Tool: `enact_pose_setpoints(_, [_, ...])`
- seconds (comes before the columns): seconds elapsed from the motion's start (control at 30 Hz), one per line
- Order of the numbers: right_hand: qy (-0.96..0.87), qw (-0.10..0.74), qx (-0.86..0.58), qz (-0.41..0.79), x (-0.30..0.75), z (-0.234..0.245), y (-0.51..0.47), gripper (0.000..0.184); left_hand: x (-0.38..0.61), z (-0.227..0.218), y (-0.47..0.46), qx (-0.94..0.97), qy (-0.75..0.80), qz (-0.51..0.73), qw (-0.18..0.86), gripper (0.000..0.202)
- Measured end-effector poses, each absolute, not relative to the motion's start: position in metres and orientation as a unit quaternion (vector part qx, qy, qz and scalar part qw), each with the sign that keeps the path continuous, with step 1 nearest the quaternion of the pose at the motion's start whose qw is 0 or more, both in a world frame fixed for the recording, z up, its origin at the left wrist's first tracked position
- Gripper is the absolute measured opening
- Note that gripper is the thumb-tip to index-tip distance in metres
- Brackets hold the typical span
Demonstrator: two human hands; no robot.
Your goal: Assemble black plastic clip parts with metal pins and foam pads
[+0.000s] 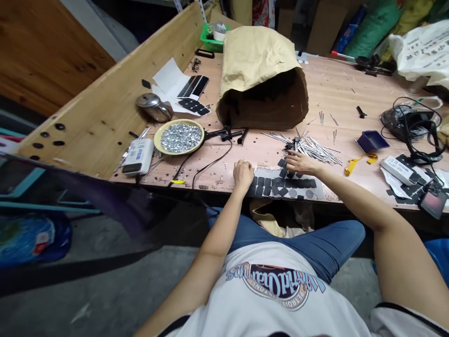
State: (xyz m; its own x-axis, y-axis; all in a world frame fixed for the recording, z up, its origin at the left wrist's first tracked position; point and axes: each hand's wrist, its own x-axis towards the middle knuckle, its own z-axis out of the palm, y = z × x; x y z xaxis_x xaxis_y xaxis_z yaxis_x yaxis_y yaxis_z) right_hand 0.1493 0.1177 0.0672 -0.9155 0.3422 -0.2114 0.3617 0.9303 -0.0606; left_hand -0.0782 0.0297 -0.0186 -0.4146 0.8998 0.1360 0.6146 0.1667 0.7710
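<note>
My left hand [243,174] is closed at the table's front edge, left of a grey sheet [318,186] covered with black pads [268,186]. Whatever its curled fingers may hold is hidden. Over the sheet's far side, my right hand [300,163] has its fingers bent round a small black part [296,142], whose exact kind I cannot make out. Just beyond that hand lies a loose pile of thin metal rods [317,149]. A round yellow dish [157,139] full of small shiny metal pieces [180,136] is to the left of my hands.
A large paper sack [259,51] lies with its mouth towards me. On the left are a white box-shaped device [138,157], a metal pot [152,105] and black cables [212,161]. A dark blue tray [372,140], a yellow strap [359,162] and a black headset [421,135] lie right.
</note>
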Motion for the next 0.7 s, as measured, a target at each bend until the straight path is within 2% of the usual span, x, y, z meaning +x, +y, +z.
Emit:
enact_pose_setpoints(0.1, [0.978, 0.031, 0.203, -0.032, 0.146, 0.067, 0.103, 0.033, -0.072, -0.021, 0.035, 0.512, 0.719, 0.432, 0.184, 0.020])
enact_pose_setpoints(0.23, [0.963, -0.053, 0.266, -0.009, 0.138, 0.060, 0.075, 0.035, -0.067, -0.016, 0.034, 0.470, 0.699, 0.499, 0.205, 0.019])
enact_pose_setpoints(0.37, [0.923, -0.105, 0.369, -0.026, 0.123, 0.051, 0.046, 0.034, -0.054, -0.004, 0.028, 0.381, 0.621, 0.600, 0.331, 0.010])
enact_pose_setpoints(0.43, [0.900, -0.115, 0.419, -0.043, 0.115, 0.050, 0.034, 0.032, -0.047, 0.001, 0.024, 0.324, 0.555, 0.644, 0.416, 0.014])
enact_pose_setpoints(0.53, [0.884, -0.110, 0.453, -0.043, 0.106, 0.056, 0.022, 0.032, -0.039, 0.005, 0.018, 0.271, 0.480, 0.665, 0.504, 0.030])
enact_pose_setpoints(0.7, [0.883, -0.080, 0.462, 0.000, 0.103, 0.070, 0.014, 0.034, -0.033, 0.007, 0.010, 0.273, 0.441, 0.666, 0.536, 0.043])
